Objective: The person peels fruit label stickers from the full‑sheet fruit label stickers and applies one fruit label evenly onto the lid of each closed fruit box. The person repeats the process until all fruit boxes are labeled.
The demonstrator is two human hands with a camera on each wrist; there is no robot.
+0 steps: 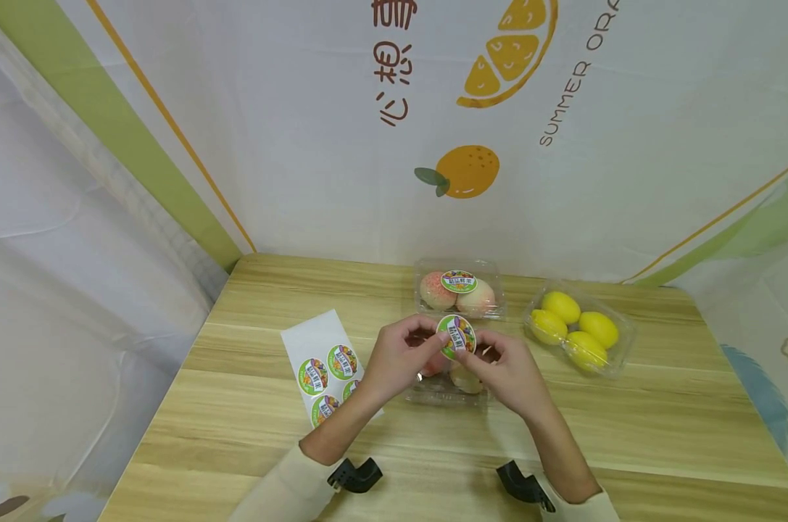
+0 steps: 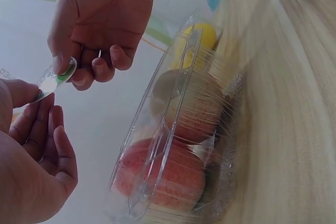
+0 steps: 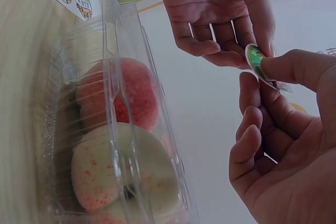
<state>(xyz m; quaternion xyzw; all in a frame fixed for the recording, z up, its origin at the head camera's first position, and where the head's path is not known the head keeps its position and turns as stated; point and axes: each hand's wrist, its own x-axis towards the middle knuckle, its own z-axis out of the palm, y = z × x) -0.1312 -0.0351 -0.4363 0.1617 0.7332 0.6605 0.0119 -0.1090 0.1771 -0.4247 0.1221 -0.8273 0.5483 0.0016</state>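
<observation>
A round fruit sticker (image 1: 456, 335) with a green border is held up between both hands, face toward the head camera. My left hand (image 1: 399, 357) pinches its left edge between thumb and fingers. On the opposite edge my right hand (image 1: 512, 371) pinches it the same way. Below the hands sits a clear plastic box (image 3: 113, 103) of peaches, partly hidden by them in the head view. Its peaches, a red one (image 2: 163, 174) and a paler one (image 2: 194, 106), show through the lid, which bears no sticker in the wrist views.
Behind it stands another clear peach box (image 1: 494, 272) with a sticker (image 1: 459, 281) on its lid. A clear box of lemons (image 1: 588, 351) is at the right. A white sheet of round stickers (image 1: 310, 335) lies on the wooden table (image 1: 217, 391) at the left. A printed curtain (image 1: 315, 181) hangs behind.
</observation>
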